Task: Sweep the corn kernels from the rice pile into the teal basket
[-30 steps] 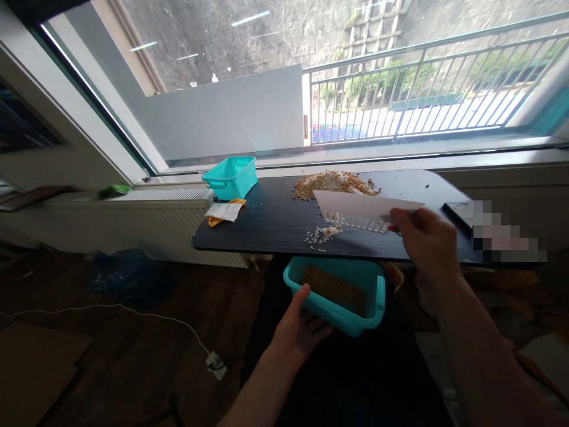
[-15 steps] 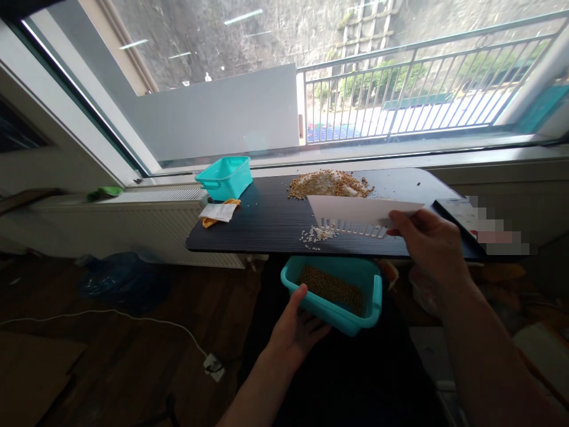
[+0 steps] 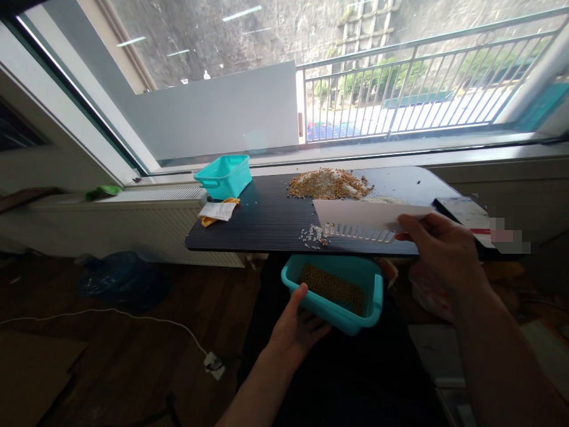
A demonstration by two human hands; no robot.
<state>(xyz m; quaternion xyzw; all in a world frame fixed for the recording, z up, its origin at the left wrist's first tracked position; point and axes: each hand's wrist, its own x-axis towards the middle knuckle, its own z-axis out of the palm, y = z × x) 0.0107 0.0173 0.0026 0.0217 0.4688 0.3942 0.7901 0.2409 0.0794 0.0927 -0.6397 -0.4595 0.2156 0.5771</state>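
My left hand (image 3: 296, 329) grips the near left side of a teal plastic basin (image 3: 347, 317), thumb over the rim and fingers beneath. Small brown grains or beans (image 3: 331, 287) cover part of its bottom. My right hand (image 3: 438, 240) pinches the right end of a white flat card with a slotted, comb-like lower edge (image 3: 364, 214), held above the dark table. Below the card's left end lies a small scatter of white grains (image 3: 313, 237). Behind the card stands a heap of mixed brown and white grains (image 3: 331, 184). Part of that heap's right side is hidden by the card.
A second teal basin (image 3: 229, 178) stands at the left of the dark table (image 3: 267, 222), beside a white and yellow packet (image 3: 219, 210). A flat box (image 3: 466, 216) lies at the right end. Behind are the window and radiator (image 3: 155, 219). A power strip (image 3: 214, 365) rests on the floor.
My right hand has shifted the slotted card slightly to the right, uncovering more of the white scatter. My left hand and the basin have stayed in place.
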